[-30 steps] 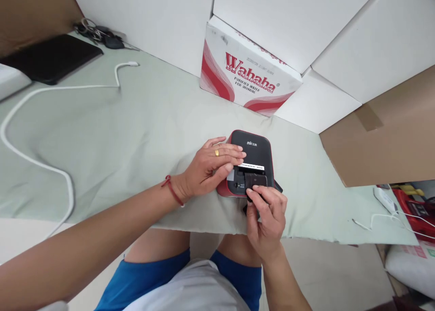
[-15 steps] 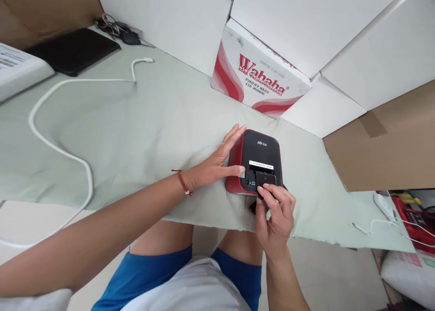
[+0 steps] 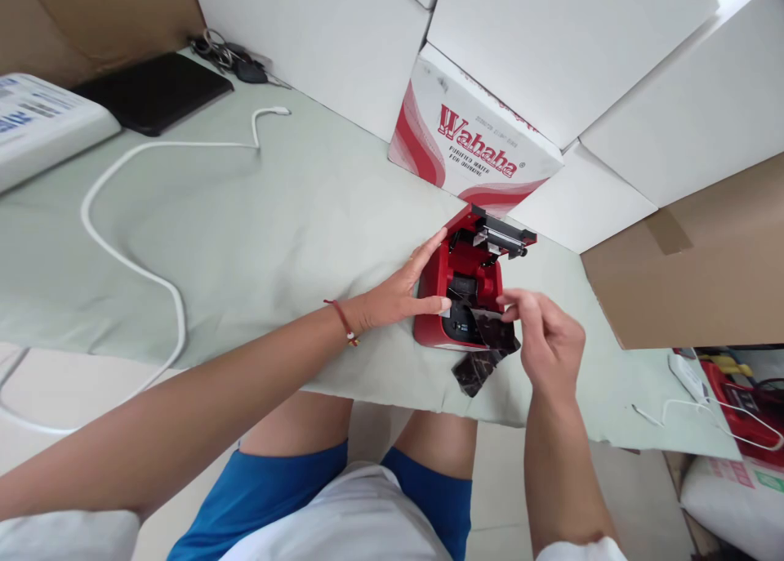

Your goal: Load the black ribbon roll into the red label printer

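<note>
A red-and-black label printer (image 3: 429,316) stands near the table's front edge with its lid (image 3: 499,230) raised. Its red inner compartment is exposed. A dark, creased, shiny strip (image 3: 481,369) lies across the front of the opening and hangs over onto the cloth. My left hand (image 3: 410,291) rests against the printer's left side, fingers stretched out and thumb at the front left rim by a small white piece. Beside the printer's right rim is my right hand (image 3: 548,332), its thumb and forefinger slightly apart near the strip and the other fingers curled. I see nothing between them.
Behind the printer stand a Wahaha water carton (image 3: 469,136) and stacked white boxes (image 3: 551,46). A brown carton (image 3: 692,259) is at the right. On the left lie a white cable (image 3: 165,283), a black flat device (image 3: 159,91), keys (image 3: 245,63) and a white box (image 3: 49,128).
The printer's lid has swung up and back, exposing the inside and the dark strip. My right hand has moved from the front of the lid to the right. My left hand stays against the printer.
</note>
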Demonstrator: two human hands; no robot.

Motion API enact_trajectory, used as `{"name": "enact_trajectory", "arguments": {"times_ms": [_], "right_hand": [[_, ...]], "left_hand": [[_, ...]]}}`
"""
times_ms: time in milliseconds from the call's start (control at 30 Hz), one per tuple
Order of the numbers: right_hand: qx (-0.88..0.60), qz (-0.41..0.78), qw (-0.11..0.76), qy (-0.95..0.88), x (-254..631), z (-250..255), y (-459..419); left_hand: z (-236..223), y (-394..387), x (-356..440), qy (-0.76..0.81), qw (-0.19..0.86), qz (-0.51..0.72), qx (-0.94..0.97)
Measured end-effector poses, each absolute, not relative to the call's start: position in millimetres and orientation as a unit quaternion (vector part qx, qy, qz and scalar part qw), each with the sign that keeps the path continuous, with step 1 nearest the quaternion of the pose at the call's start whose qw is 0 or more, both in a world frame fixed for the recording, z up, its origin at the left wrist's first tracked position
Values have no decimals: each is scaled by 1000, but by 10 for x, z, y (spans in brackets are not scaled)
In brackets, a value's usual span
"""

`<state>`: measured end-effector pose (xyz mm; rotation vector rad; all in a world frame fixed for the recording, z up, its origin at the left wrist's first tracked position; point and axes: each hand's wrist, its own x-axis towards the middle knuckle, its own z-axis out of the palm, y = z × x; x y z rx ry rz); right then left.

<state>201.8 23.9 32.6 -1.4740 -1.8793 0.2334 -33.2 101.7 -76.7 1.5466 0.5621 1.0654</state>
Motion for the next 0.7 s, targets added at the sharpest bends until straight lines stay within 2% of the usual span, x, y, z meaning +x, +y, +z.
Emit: {"name": "enact_trajectory", "arguments": {"times_ms": [67,167,233,333,433,600,700], "right_hand": [[-603,84,250,-753,1968,420,541],[-614,54,0,-788,1795,524,921],[-603,35,-135,-785,1652,576,1070],[-584,35,-222,-780,1492,616,1143],[-596,43,-185,-780,1506,636,1059],[-655,143,71,-739,2076,844,575],[-685,190,129,-692,2611,990,245]], "left_hand": [[-754,1012,-334,240,557,451,655],[-755,1013,-335,240,549,450,662],[-767,1025,-330,234,544,451,667],[-772,1041,-319,236,543,450,668],[-748,1030,-313,243,548,453,660],[-717,993,-323,234,554,458,655],[-732,996,-328,237,552,456,657]]}}
